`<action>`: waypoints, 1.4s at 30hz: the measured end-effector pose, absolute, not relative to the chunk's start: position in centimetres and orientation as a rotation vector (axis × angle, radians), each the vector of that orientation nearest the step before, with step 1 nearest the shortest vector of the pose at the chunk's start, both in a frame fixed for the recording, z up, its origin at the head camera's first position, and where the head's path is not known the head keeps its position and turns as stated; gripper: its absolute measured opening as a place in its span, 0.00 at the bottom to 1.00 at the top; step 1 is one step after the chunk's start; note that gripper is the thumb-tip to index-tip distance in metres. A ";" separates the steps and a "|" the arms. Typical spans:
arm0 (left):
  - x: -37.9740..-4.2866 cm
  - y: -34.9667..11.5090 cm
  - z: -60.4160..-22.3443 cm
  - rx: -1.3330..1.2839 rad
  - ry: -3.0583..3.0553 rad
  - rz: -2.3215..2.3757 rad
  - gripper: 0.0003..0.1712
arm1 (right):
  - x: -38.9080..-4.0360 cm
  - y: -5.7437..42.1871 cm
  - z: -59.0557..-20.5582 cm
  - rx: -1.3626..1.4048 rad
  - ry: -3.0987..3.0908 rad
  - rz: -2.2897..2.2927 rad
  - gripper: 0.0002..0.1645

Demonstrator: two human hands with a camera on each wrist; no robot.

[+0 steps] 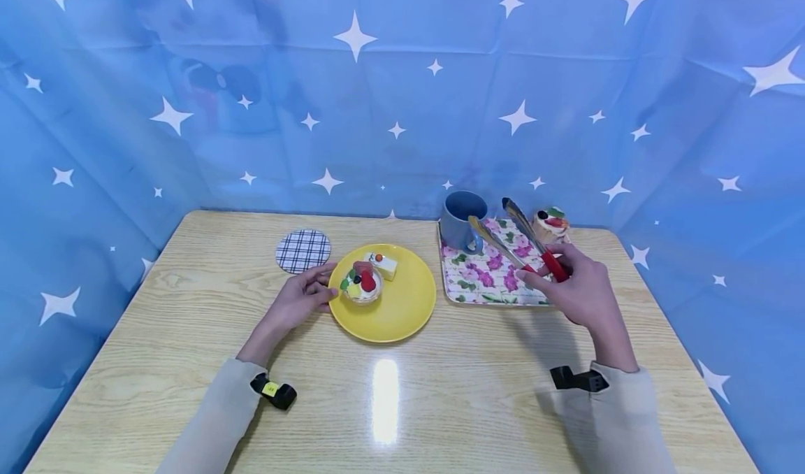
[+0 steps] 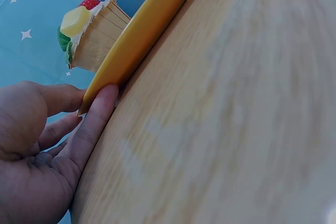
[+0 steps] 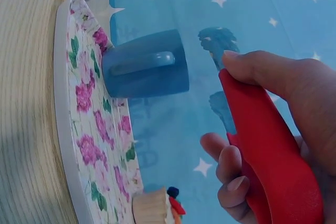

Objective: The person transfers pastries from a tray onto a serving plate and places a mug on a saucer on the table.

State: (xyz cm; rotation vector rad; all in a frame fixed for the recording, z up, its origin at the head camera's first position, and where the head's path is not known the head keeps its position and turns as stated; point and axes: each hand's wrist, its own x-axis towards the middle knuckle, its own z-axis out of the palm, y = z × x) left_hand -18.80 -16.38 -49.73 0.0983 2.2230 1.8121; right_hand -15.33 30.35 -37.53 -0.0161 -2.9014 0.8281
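Note:
My left hand (image 1: 300,300) pinches the left rim of a round yellow plate (image 1: 409,303), thumb on top and fingers beneath. On that plate sit a fruit-topped cupcake (image 1: 363,284) and a small slice of cake (image 1: 386,267). In the left wrist view the plate's edge (image 2: 144,30) shows close over the tabletop. Over the right part of the floral tray (image 1: 481,278), my right hand (image 1: 581,289) grips red-handled tongs (image 1: 555,266). Their two arms are spread with nothing between the tips, pointing toward the blue mug (image 3: 147,66).
The blue mug stands at the tray's back left corner. Another fruit-topped cupcake (image 1: 550,226) is at the back right of the tray, just beyond the tongs. A checked round coaster (image 1: 303,250) lies behind my left hand. A blue starry curtain (image 1: 402,96) hangs behind the table.

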 end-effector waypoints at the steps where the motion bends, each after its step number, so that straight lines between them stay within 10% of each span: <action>1: -18.8 -16.4 -49.8 0.094 2.223 1.812 0.34 | -15.4 30.4 -37.5 -0.026 -2.904 0.826 0.45; 42: -18.7 -16.4 -49.6 0.099 2.233 1.801 0.34 | -15.8 33.7 -39.2 -0.219 -2.912 0.793 0.55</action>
